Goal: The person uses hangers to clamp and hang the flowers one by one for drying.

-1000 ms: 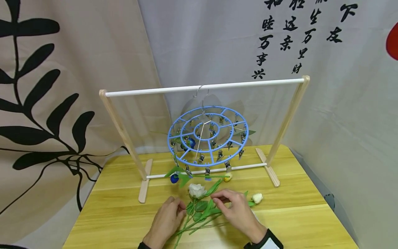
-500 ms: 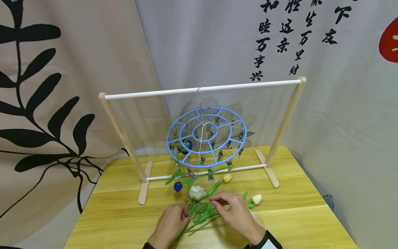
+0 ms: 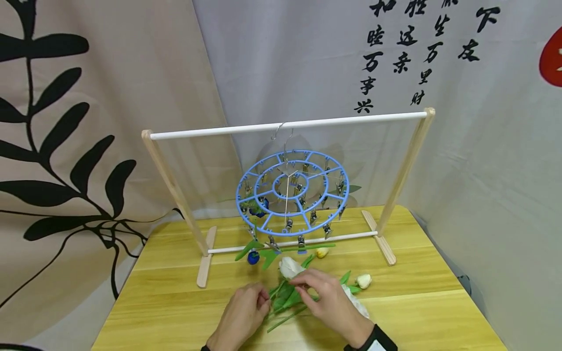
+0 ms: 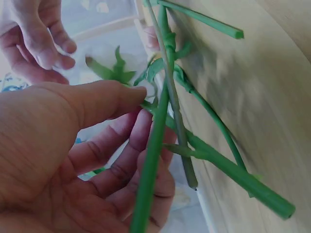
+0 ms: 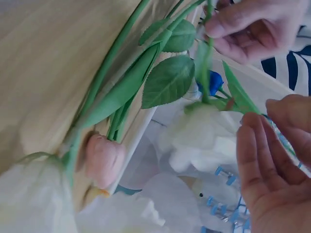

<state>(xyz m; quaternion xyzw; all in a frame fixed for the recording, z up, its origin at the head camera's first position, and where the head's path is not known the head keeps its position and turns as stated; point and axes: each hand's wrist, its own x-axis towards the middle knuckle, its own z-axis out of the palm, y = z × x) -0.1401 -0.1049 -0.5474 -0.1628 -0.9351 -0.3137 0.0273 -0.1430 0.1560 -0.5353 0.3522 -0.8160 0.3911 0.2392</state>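
My left hand [image 3: 243,312] pinches a thin green stem [image 4: 150,107] between thumb and fingers. That stem belongs to a white flower [image 5: 204,136], whose bloom [image 3: 291,268] appears raised off the table. Beside the bloom is my right hand [image 3: 331,302]; its fingers [image 5: 257,155] are loosely bent and hold nothing in the right wrist view. Below the hands lie more green stems [image 4: 243,179] and leaves [image 5: 170,80]. A pink tulip [image 5: 104,160] lies among them, and another white flower [image 3: 355,302] is partly covered by my right hand.
Behind the hands, a blue round clip hanger [image 3: 281,234] hangs from a wooden rack's white bar [image 3: 219,131]. A blue flower [image 3: 253,257] hangs at its front left. A yellow tulip [image 3: 322,252] and a white tulip [image 3: 363,281] are farther right.
The white bloom has shifted right, toward my right hand, and tilted. My left hand has moved slightly right with its stem. The blue hanger has swung a little.
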